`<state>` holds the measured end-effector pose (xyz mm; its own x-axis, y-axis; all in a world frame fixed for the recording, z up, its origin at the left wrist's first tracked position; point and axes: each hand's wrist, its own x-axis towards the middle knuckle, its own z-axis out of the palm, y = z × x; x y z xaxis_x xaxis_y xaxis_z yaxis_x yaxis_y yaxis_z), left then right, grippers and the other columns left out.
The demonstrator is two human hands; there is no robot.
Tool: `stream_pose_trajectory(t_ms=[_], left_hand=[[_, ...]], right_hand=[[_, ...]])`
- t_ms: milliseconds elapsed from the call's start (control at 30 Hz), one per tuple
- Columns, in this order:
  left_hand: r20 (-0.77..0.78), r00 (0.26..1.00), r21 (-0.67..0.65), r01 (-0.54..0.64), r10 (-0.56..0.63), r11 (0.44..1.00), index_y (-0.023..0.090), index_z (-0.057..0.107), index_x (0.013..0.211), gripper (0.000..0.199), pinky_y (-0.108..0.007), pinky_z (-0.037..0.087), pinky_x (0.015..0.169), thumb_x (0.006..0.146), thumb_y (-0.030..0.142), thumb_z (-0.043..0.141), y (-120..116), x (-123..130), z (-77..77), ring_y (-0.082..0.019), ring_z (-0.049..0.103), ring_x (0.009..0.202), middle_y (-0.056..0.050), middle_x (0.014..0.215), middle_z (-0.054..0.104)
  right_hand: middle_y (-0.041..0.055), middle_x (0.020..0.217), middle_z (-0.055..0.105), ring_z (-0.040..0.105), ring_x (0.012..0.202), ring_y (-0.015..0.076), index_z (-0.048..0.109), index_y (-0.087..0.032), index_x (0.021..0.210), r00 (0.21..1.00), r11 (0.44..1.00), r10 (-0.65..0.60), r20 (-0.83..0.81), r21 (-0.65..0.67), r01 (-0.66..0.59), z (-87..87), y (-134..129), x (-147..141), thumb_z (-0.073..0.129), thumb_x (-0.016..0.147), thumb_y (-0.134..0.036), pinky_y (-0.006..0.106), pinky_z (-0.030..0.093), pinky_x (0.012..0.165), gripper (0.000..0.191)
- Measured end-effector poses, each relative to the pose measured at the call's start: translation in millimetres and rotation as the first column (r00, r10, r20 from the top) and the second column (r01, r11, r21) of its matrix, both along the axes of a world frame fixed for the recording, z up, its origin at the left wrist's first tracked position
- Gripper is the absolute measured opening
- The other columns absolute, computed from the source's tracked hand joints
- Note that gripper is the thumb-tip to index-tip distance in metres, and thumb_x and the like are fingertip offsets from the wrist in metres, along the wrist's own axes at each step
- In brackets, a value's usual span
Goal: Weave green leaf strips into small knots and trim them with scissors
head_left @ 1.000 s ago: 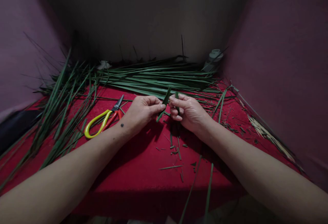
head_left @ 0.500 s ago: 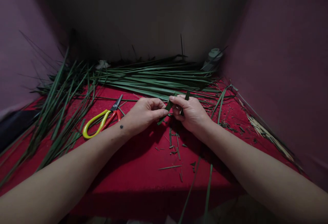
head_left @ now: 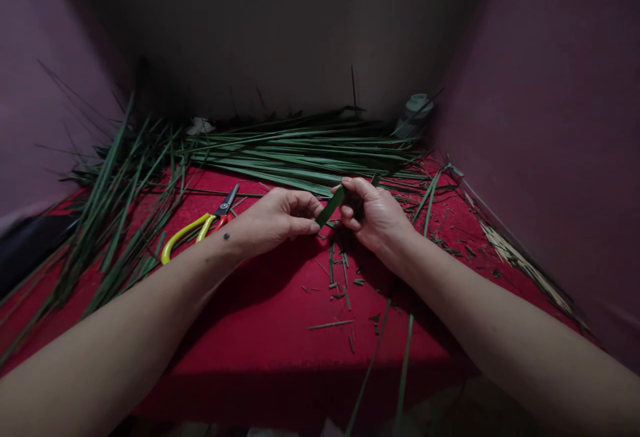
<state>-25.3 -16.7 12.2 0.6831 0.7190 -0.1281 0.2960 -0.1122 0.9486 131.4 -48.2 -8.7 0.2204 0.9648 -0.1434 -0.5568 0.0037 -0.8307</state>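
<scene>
Between my two hands a short flat green leaf strip [head_left: 331, 206] slants up to the right. My left hand [head_left: 283, 218] pinches its lower end between thumb and fingers. The upper end is pinched by my right hand [head_left: 373, 213], whose other fingers are curled; a dark green piece sticks up behind them. Scissors [head_left: 223, 208] with yellow and red handles lie just beyond my left wrist, partly hidden by the forearm. A bundle of long green leaves [head_left: 280, 155] lies across the back.
More long leaves [head_left: 113, 190] spread over the left side of the red cloth [head_left: 260, 343]. Small cuttings lie beneath my hands. A bottle [head_left: 417, 115] stands at the back right, pale thin sticks [head_left: 525, 267] lie at the right edge, and walls enclose three sides.
My hands have moved slightly apart, showing more of the strip between them. My left forearm has shifted left and covers more of the scissors' handles.
</scene>
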Motion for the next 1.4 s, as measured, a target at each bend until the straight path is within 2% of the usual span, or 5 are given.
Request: stream_pose_trajectory(t_ms=[267,433,800,1100,1400], left_hand=[[0.138,0.99,-0.043,0.042,-0.036,0.998,0.015,0.062,0.089,0.028,-0.021,0.044,0.061,0.062,0.008,0.066,7,-5,-1.9,-0.01,0.054,0.066,0.001,0.072,0.059],[0.212,0.972,0.029,0.095,-0.099,0.995,0.018,0.06,0.101,0.037,-0.02,0.043,0.064,0.066,0.007,0.065,7,-7,-1.7,-0.008,0.051,0.067,0.002,0.073,0.055],[0.079,0.991,0.087,0.099,-0.106,0.991,0.018,0.066,0.094,0.027,-0.021,0.042,0.064,0.068,0.011,0.063,9,-8,-1.4,-0.01,0.053,0.072,0.0,0.077,0.06],[-0.006,0.99,0.084,0.142,-0.142,0.986,0.015,0.063,0.089,0.021,-0.026,0.044,0.07,0.076,0.031,0.062,2,-3,-0.5,-0.012,0.055,0.075,-0.002,0.083,0.062],[0.082,0.994,0.034,-0.068,0.065,0.997,0.014,0.055,0.08,0.016,-0.022,0.037,0.051,0.07,0.022,0.065,5,3,-14.2,-0.008,0.049,0.051,0.004,0.061,0.056]], right_hand=[[-0.0017,0.056,0.056,0.037,0.037,0.0038,0.054,-0.014,0.062,0.998,0.999,-0.024,-0.063,-0.043,0.022,1.3,3,7,0.058,0.068,-0.015,0.017,0.015,0.029,0.007],[-0.0011,0.056,0.056,0.037,0.036,0.0038,0.054,-0.013,0.062,0.998,0.998,-0.022,-0.067,-0.054,0.018,2.8,3,7,0.056,0.071,-0.013,0.016,0.015,0.029,0.008],[-0.0052,0.045,0.045,0.038,0.036,0.0042,0.063,-0.012,0.07,1.0,1.0,0.01,-0.023,0.017,-0.009,-2.1,5,10,0.061,0.069,-0.016,0.016,0.015,0.029,0.005],[-0.0042,0.05,0.049,0.038,0.037,0.0034,0.063,-0.011,0.069,0.999,0.997,0.044,0.017,0.061,-0.045,-1.2,0,4,0.063,0.066,-0.018,0.017,0.015,0.031,0.008],[-0.0055,0.048,0.045,0.036,0.038,0.0043,0.064,-0.013,0.072,0.99,0.991,0.092,0.111,0.082,-0.101,-2.8,-3,-1,0.065,0.067,-0.023,0.018,0.014,0.033,0.012]])
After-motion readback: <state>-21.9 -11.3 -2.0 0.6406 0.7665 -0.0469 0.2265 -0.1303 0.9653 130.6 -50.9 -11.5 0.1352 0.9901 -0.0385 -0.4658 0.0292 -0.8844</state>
